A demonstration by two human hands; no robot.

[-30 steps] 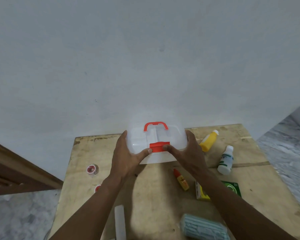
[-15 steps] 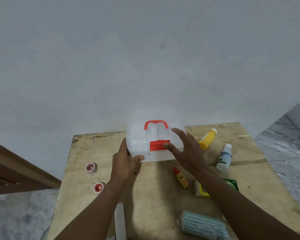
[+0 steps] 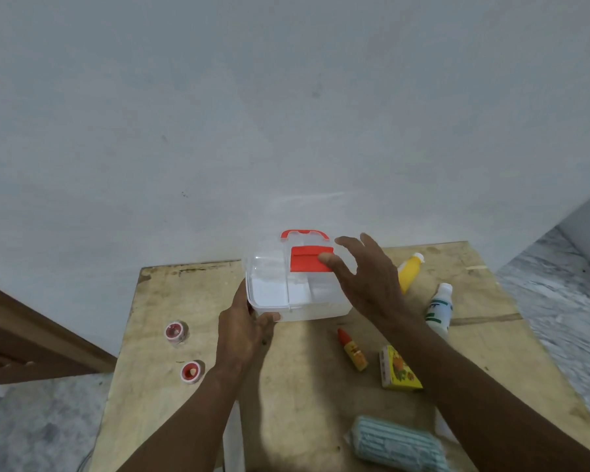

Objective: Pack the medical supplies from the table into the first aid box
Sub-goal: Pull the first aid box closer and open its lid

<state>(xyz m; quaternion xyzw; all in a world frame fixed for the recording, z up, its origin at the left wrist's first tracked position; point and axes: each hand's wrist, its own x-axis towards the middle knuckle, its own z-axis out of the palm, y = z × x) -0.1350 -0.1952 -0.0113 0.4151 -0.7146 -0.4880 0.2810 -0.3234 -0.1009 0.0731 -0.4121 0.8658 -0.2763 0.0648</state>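
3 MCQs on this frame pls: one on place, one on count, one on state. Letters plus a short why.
1. Where does the yellow bottle lie relative to the first aid box?
A. To its right
B. To its left
C. Inside it

2. How many small red-and-white tape rolls lie on the table left of the box?
A. One
B. Two
C. Four

3. What state is the box lid in?
A. Latched shut
B. Removed and on the floor
C. Lifted open

Answers:
1 A: the bottle lies on the wood right of the box, past the right hand.
2 B: one roll and another.
3 C: the right hand holds the red latch raised, compartments exposed, while the left hand steadies the base.
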